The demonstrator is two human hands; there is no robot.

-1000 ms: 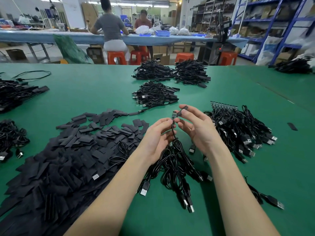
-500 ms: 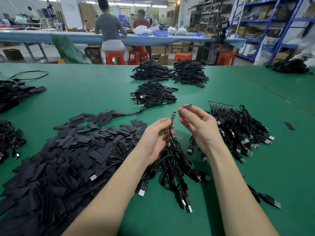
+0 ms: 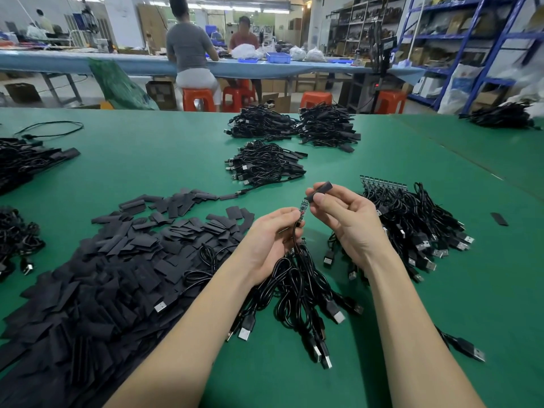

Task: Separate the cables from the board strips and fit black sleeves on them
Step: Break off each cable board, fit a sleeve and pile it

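Green worktable [image 3: 441,290] in a workshop. Nearest, cable bundle [image 3: 297,284] gripped in left hand [image 3: 270,240], small board [image 3: 302,208] upright at fingertips. Right hand [image 3: 344,219] pinching black sleeve [image 3: 323,187] just above board. Sleeve heap [image 3: 103,275] left; sleeved cable piles [image 3: 265,163] beyond.

Blue shelving [image 3: 459,39], orange stools [image 3: 197,99]

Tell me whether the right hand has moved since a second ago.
Yes. The right hand has drawn slightly away from the left hand, toward the board strip behind it, holding the black sleeve.
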